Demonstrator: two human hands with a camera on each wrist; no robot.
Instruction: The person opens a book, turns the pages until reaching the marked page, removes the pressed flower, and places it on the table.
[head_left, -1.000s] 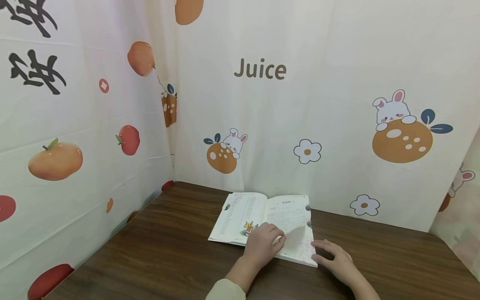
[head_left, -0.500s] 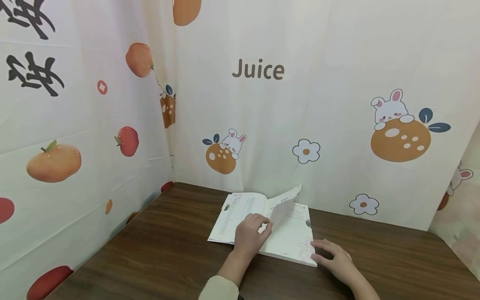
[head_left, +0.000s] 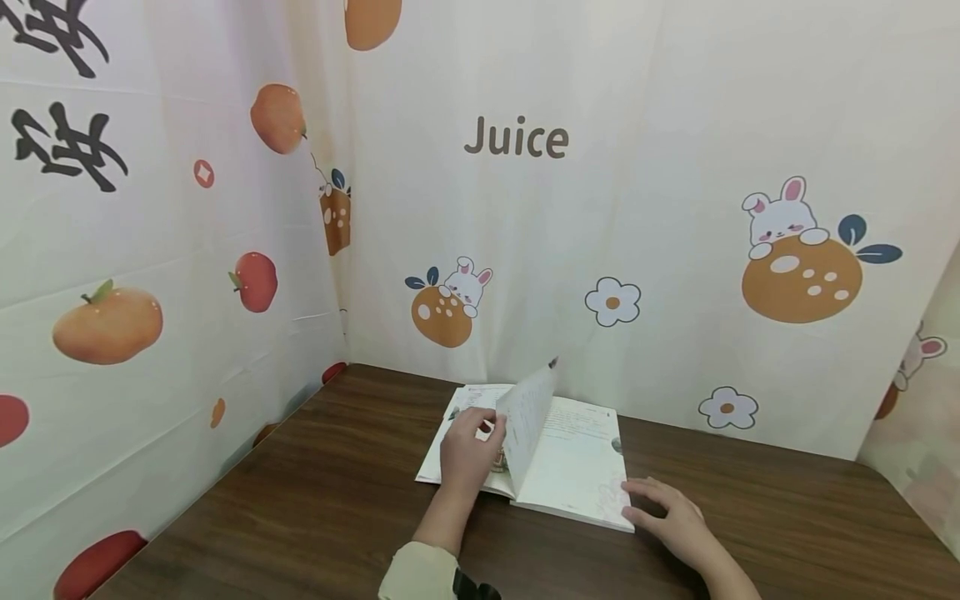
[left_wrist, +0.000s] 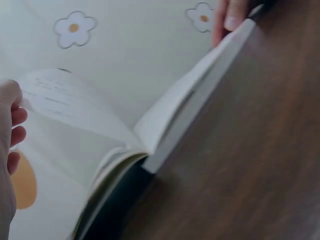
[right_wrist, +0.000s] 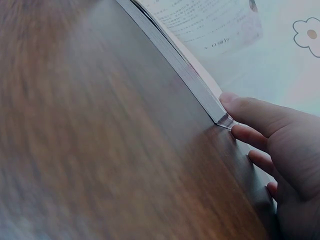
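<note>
Backdrop (head_left: 675, 125) word "Juice" (brown print) above book (head_left: 577, 467)

We see a dark wooden table (head_left: 315, 508) at 6 o'clock, a fruit-and-rabbit printed cloth backdrop (head_left: 675, 125) at 12 o'clock, "Juice" lettering (head_left: 517, 138) above.

Dark wood table (head_left: 315, 500); cream fruit-and-rabbit print curtain (head_left: 675, 125) behind.

White-paged book (head_left: 570, 458) with black print lies on dark brown wood-grain table (head_left: 337, 508); cream curtain (head_left: 675, 125) shows orange fruit and white rabbits.
</note>
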